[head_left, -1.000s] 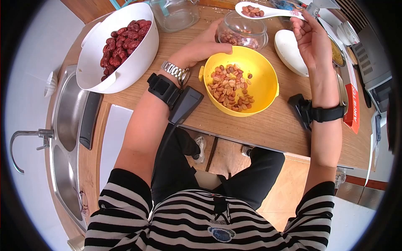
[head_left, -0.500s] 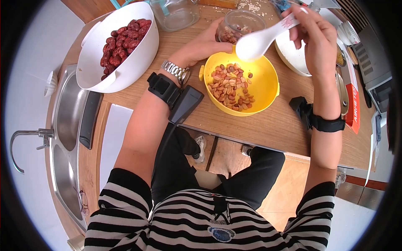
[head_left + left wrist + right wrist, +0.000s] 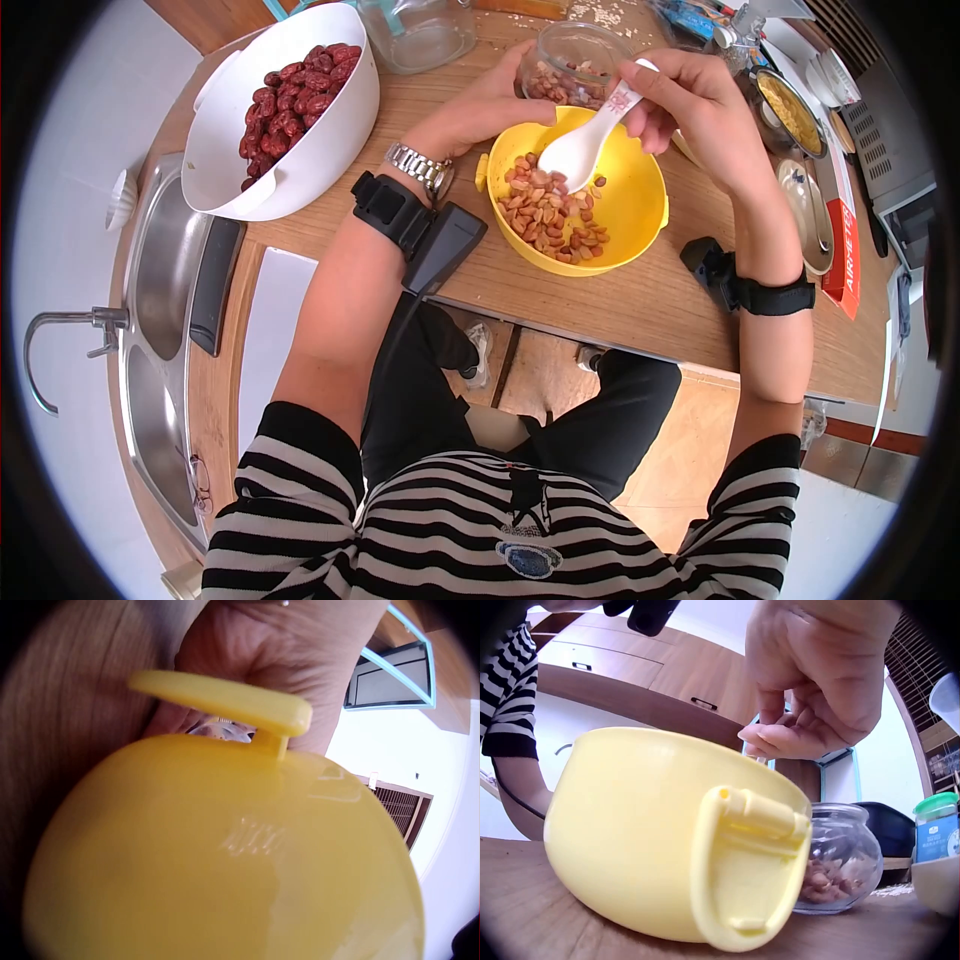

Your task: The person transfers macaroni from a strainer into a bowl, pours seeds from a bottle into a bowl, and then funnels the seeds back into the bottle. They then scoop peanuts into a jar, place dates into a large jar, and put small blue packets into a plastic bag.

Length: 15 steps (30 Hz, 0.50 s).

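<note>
My right hand (image 3: 695, 115) pinches the handle of a white spoon (image 3: 577, 152) with a pink flower pattern. The spoon's scoop is down among the shelled peanuts (image 3: 545, 215) in a yellow bowl (image 3: 640, 210). My left hand (image 3: 490, 108) curls round the left side of a glass jar (image 3: 578, 50), its thumb lying between jar and bowl rim. More peanuts (image 3: 829, 883) show at the bottom of the jar in the right wrist view. In the left wrist view, the yellow bowl's side handle (image 3: 225, 701) covers part of the left hand.
A large white basin (image 3: 225, 170) of red dates (image 3: 300, 105) stands at the left, next to a sink (image 3: 160, 270). Behind are a bigger glass jar (image 3: 415, 40) and scattered flakes (image 3: 600, 14). A metal pan (image 3: 790, 112) and an orange box (image 3: 843, 255) lie at the right.
The spoon, earlier holding peanuts above the jar, has come toward me, tipped over the yellow bowl and dipped among its peanuts. My left hand has stayed at the jar.
</note>
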{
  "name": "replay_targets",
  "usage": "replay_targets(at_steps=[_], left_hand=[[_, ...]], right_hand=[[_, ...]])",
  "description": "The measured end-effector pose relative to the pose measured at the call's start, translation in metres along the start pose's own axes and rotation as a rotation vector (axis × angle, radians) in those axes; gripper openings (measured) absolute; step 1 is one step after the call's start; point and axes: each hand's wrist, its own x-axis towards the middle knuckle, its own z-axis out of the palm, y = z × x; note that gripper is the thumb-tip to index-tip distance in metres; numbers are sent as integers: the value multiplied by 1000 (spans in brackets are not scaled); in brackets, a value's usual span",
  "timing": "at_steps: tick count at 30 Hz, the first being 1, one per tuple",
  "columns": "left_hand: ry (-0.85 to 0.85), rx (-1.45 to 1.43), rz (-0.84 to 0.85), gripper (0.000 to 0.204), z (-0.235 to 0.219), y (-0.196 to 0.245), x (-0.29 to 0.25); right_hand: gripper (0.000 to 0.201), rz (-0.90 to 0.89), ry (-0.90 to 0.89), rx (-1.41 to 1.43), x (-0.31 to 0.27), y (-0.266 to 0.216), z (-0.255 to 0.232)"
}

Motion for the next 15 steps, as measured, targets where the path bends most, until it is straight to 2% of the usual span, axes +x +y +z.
replay_targets(at_steps=[1,6,15], left_hand=[[-1,0,0,73,0,0,0],[4,-5,0,75,0,3,1],[4,39,-41,74,2,8,-3]], right_hand=[[26,1,1,0,0,-1,2],[25,237,-151,300,-1,-2,11],[23,307,-168,516,7,17,-6]])
